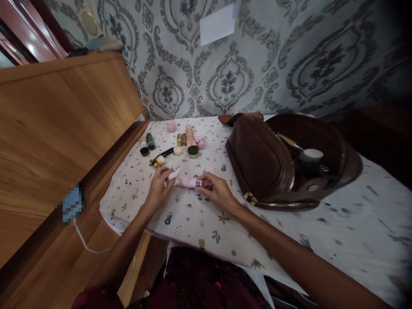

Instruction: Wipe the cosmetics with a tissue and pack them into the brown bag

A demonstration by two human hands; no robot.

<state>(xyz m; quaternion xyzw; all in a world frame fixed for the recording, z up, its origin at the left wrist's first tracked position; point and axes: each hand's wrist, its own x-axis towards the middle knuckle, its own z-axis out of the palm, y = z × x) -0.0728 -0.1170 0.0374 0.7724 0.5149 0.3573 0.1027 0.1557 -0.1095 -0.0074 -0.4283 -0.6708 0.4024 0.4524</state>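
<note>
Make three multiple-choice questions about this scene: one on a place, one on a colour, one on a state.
1. Where does the brown bag lie from the hands?
A. to their right
B. to their left
C. under them

2. What colour is the tube between the hands?
A. green
B. pink
C. black

3. The bag is:
A. zipped shut
B. open
C. upside down

Answers: 1 A, it lies right of the right hand; 2 B, the tube held by the left hand and the right is pink; 3 B, a white-lidded jar shows inside.

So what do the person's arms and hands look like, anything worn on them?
Both hands, left hand and right hand, are bare: no gloves, rings or watch visible. The forearms are uncovered; a dark maroon sleeve shows only at the left arm's upper end, by the frame's bottom edge.
</note>
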